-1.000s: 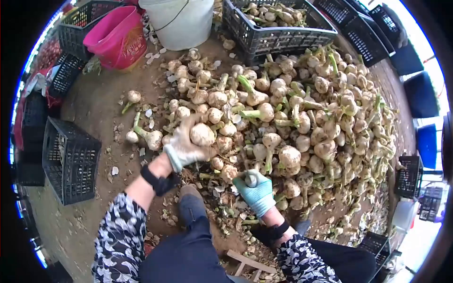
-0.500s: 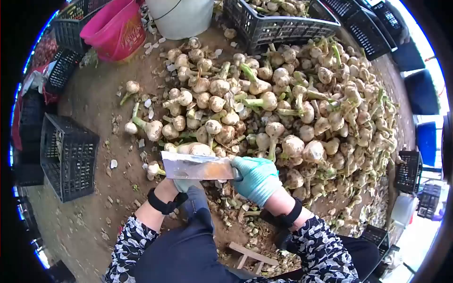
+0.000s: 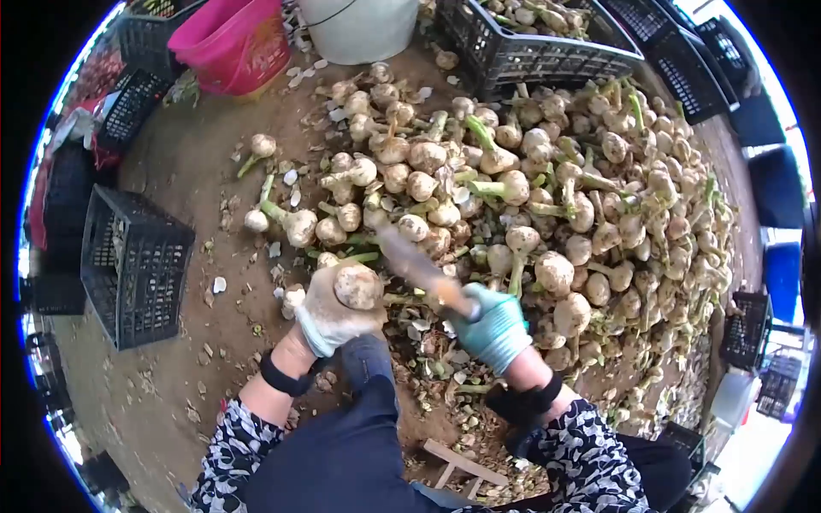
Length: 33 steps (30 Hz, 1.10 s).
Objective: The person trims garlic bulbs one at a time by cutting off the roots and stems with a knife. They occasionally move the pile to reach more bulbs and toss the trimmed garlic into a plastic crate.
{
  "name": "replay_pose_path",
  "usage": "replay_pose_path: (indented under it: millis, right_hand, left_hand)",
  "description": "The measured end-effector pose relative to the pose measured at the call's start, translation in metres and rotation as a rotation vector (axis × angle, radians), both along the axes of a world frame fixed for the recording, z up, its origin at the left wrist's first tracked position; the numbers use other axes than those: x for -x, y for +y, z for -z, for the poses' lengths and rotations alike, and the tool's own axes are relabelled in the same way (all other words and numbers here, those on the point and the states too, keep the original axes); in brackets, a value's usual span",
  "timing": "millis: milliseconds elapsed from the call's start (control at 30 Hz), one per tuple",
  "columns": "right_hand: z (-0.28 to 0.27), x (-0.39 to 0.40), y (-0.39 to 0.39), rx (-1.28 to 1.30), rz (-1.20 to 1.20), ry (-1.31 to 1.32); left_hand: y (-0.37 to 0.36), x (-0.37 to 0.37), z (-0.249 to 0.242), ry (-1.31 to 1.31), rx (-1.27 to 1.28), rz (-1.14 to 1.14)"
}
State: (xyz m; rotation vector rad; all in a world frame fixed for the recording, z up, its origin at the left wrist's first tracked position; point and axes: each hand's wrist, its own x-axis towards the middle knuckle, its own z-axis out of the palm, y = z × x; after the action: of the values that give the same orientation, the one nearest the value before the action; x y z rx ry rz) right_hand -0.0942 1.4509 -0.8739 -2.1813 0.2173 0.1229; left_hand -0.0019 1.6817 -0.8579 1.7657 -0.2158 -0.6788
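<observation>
My left hand [image 3: 323, 312], in a dirty pale glove, is closed on a round, soil-stained garlic bulb [image 3: 359, 286] in front of my knees. In my right hand [image 3: 492, 333], gloved in light green, is a cleaver [image 3: 419, 265], held by its handle. Its blade is smeared by motion and seen nearly edge-on, tilted up to the left and apart from the held bulb. Just beyond both hands spreads a large heap of garlic bulbs [image 3: 556, 222], many with thick green stems. A few bulbs lie left of the heap, one of them a loose bulb [image 3: 299, 227].
A black crate [image 3: 556, 58] of bulbs, a white bucket [image 3: 363, 30] and a pink bucket [image 3: 231, 51] stand at the back. Another black crate [image 3: 141, 274] is at left. A small wooden stool [image 3: 466, 462] and scattered trimmings lie by my legs.
The cleaver has swung from a level, broadside position over my left hand to a tilted one further right. My left hand has come into view with the bulb. The whole view has shifted slightly.
</observation>
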Motion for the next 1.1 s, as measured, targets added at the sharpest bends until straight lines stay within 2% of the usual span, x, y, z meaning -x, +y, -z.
replay_pose_path:
  millis: [67, 133, 233, 267, 333, 400, 467, 500, 567, 600, 667, 700, 733, 767, 833, 867, 900, 933, 1000, 1067, 1100]
  right_hand:
    - [-0.02, -0.004, 0.02, 0.008, -0.132, -0.078]
    - [-0.035, -0.01, 0.026, 0.107, -0.262, -0.105]
    - [-0.038, -0.014, 0.028, 0.155, -0.31, -0.034]
    - [-0.04, -0.014, 0.027, 0.173, -0.365, 0.018]
    - [-0.04, -0.011, 0.027, 0.18, -0.382, 0.041]
    - [-0.033, -0.007, 0.026, 0.13, -0.403, -0.045]
    - [-0.022, -0.004, 0.027, 0.135, -0.385, -0.025]
    - [-0.016, -0.003, 0.028, 0.154, -0.361, -0.041]
    - [-0.011, -0.004, 0.026, 0.187, -0.317, 0.014]
    - [0.005, -0.006, 0.012, 0.037, -0.134, 0.214]
    - [0.038, -0.002, -0.014, 0.338, -0.024, 0.356]
    - [0.042, -0.002, -0.009, 0.171, 0.031, 0.281]
    - [0.043, 0.007, -0.005, 0.002, 0.096, 0.224]
    - [0.008, 0.002, 0.01, -0.145, 0.136, 0.149]
    - [0.01, 0.006, 0.036, -0.435, 0.169, 0.241]
    - [-0.005, 0.004, 0.053, -0.398, 0.155, 0.21]
    - [0.006, 0.008, 0.069, -0.395, 0.097, 0.054]
    - [0.006, 0.012, 0.083, -0.6, 0.15, 0.121]
    - [0.013, 0.012, 0.112, -0.712, 0.271, 0.112]
    - [0.043, 0.008, 0.125, -0.651, 0.321, 0.232]
    - [0.05, 0.013, 0.129, -0.485, 0.304, 0.173]
  left_hand:
    - [0.005, 0.01, 0.042, -0.518, 0.139, 0.177]
    - [0.0, 0.013, 0.023, -0.11, 0.105, -0.045]
    - [0.01, 0.009, 0.026, 0.008, 0.107, 0.065]
    - [0.013, 0.018, 0.033, -0.208, -0.002, 0.021]
    - [0.017, 0.029, 0.037, -0.42, -0.111, -0.017]
    - [0.02, 0.028, 0.028, -0.473, 0.018, 0.044]
    - [0.02, 0.022, 0.018, -0.57, 0.112, 0.143]
    - [0.015, 0.02, 0.014, -0.672, 0.066, 0.225]
    - [0.015, 0.037, -0.001, -0.487, 0.052, 0.081]
    - [0.015, 0.045, -0.009, -0.396, 0.052, 0.003]
    - [0.01, 0.033, -0.046, -0.25, 0.212, 0.044]
    - [0.003, 0.035, -0.028, -0.465, 0.19, -0.173]
    - [0.009, 0.019, -0.022, 0.085, 0.23, -0.291]
    - [0.021, 0.01, 0.006, 0.007, 0.166, -0.259]
    - [-0.008, -0.004, -0.011, 0.452, 0.741, -0.526]
    - [-0.018, -0.006, -0.016, 0.567, 0.844, -0.722]
    - [-0.024, -0.01, -0.012, 0.598, 0.904, -0.831]
    - [-0.028, -0.013, -0.007, 0.627, 0.96, -0.937]
    - [-0.03, -0.011, -0.005, 0.62, 1.027, -0.918]
    - [-0.025, -0.005, -0.005, 0.608, 1.098, -0.908]
    - [-0.018, -0.004, -0.007, 0.66, 1.174, -0.791]
